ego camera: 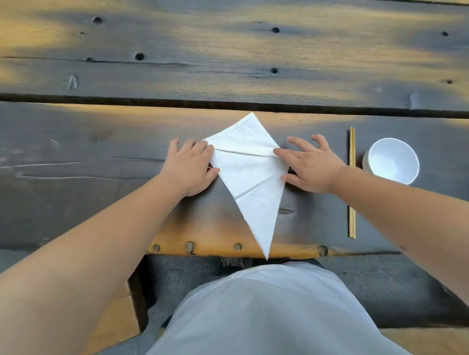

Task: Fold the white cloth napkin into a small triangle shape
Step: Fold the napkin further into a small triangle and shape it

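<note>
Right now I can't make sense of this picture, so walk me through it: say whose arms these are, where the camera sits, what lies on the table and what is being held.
There is no machine here. The camera is worn on a person's head and looks down, so the two bare arms are that person's own. The left hand and the right hand lie flat, fingers spread, pressing the side corners of a white cloth napkin. The napkin is folded into a kite shape, its long point reaching the near edge of the dark wooden table. To the right lie a pair of chopsticks and, beyond them, a white bowl. Nothing is lifted or gripped; the hands only hold the napkin down.
</note>
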